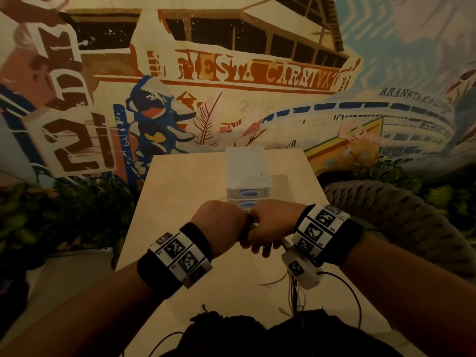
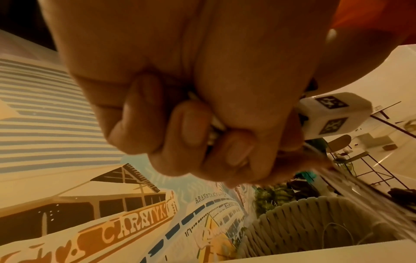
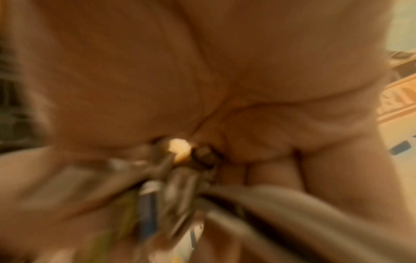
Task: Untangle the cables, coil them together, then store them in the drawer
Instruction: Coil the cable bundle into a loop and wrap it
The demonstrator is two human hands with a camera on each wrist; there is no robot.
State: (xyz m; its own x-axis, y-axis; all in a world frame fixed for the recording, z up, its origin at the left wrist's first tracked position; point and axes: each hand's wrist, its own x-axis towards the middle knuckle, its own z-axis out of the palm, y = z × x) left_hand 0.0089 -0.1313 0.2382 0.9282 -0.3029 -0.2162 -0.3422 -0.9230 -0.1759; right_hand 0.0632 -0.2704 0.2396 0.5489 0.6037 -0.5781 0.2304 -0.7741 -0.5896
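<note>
Both fists meet above the light wooden table (image 1: 180,181), just in front of a small white drawer unit (image 1: 248,173) with blue oval handles. My left hand (image 1: 219,222) is curled tight around a bundle of cables (image 2: 215,131), whose pale strands show between the fingers. My right hand (image 1: 270,228) grips the same bundle of cables (image 3: 180,151) beside it, blurred in the right wrist view. Thin cable ends (image 1: 296,292) hang below the right wrist. Most of the bundle is hidden inside the two fists.
A painted mural wall (image 1: 231,73) rises behind the table. A woven grey chair (image 1: 399,215) stands at the right, green plants (image 1: 64,215) at the left. Thin black wires (image 1: 353,297) trail near the table's front edge.
</note>
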